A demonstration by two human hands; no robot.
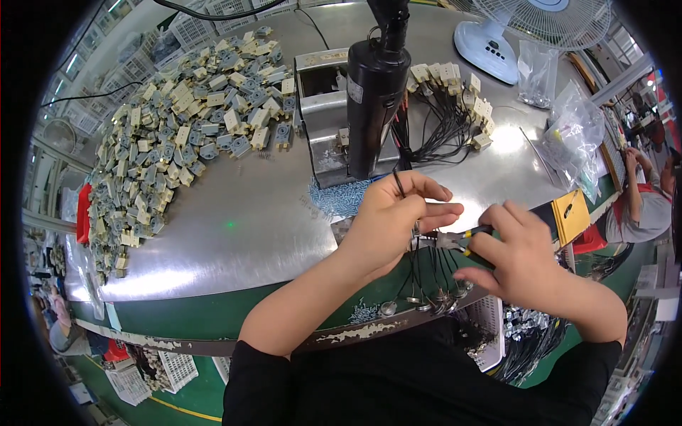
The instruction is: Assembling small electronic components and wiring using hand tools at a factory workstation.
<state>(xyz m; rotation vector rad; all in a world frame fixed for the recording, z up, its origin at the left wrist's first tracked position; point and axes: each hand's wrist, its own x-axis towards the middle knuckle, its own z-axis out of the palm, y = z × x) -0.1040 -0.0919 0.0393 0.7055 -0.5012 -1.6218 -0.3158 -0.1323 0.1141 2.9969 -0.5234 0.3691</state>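
My left hand [387,224] is closed around thin black wires [419,266] near the table's front edge. One wire loops up over its fingers, and others hang down to small round metal parts [424,307]. My right hand [517,248] grips pliers with black and yellow handles [469,233]. The metal jaws of the pliers [447,241] are beside my left fingers, at the wires. Whether the jaws touch a wire is hidden. Just beyond my left hand stands a black cylindrical tool [366,106] over a metal fixture [323,117].
Cream and grey plastic parts [192,128] are heaped at the left. Blue screws [337,199] lie by the fixture. Wired cream blocks [455,92], a blue-white fan [486,53] and plastic bags [572,135] are at the right. A white basket [490,326] sits below the edge. Other people are beyond.
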